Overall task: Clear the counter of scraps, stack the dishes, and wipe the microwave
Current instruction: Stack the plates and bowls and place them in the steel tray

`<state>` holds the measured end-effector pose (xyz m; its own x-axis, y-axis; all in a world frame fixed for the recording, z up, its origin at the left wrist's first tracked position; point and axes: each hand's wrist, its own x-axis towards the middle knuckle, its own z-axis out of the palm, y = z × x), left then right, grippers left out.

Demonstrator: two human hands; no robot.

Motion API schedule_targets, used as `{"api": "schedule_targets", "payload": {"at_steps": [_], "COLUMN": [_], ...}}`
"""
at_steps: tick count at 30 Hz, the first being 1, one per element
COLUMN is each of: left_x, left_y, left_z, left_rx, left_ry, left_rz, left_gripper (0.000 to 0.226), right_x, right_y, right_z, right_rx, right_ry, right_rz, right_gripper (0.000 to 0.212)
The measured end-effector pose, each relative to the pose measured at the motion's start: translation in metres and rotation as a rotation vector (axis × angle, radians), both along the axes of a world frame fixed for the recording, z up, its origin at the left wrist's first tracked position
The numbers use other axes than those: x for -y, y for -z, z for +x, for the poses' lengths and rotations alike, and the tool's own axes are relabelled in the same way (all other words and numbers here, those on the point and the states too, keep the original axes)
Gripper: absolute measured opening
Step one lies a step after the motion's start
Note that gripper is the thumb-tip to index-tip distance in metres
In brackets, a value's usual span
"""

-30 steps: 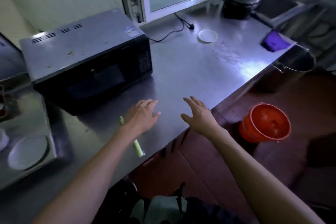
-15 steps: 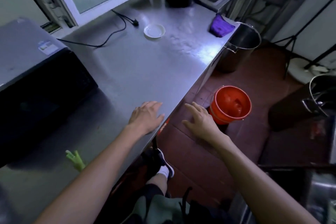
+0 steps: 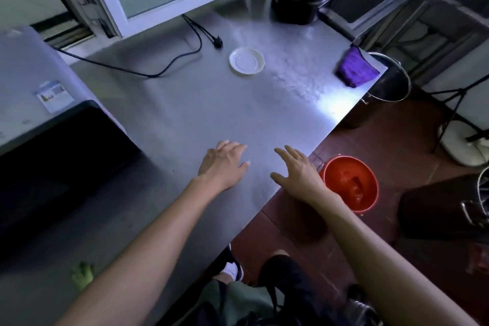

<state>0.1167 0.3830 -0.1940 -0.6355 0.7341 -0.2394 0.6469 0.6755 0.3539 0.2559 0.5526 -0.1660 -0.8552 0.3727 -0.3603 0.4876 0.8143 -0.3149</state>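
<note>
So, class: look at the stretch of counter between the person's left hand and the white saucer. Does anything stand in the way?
Nothing visible does. The counter between the left hand and the white saucer is bare steel. The black cable lies off to the left, and the purple cloth sits far to the right.

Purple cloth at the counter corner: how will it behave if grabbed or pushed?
The purple cloth lies crumpled in soft folds, so it is probably floppy and light. Pushed, it would likely bunch rather than slide. It sits at the counter edge over a metal pot, so it could drop in.

Both hands have moved right along the counter (image 3: pixel 185 114), leaving the green scrap (image 3: pixel 82 274) well behind.
</note>
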Motion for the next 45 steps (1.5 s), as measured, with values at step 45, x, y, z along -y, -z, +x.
{"api": "schedule_targets", "payload": {"at_steps": [45], "left_x": [-0.181], "left_y": [0.032], "left_z": [-0.233], "left_rx": [0.111], "left_ry": [-0.538], "left_rz": [-0.192], "left_gripper": [0.053], "right_x": [-0.223], "right_y": [0.109], "right_z": [-0.425], "right_rx": [0.078], "right_ry": [-0.653], "right_rz": [0.134], "right_gripper": [0.115]}}
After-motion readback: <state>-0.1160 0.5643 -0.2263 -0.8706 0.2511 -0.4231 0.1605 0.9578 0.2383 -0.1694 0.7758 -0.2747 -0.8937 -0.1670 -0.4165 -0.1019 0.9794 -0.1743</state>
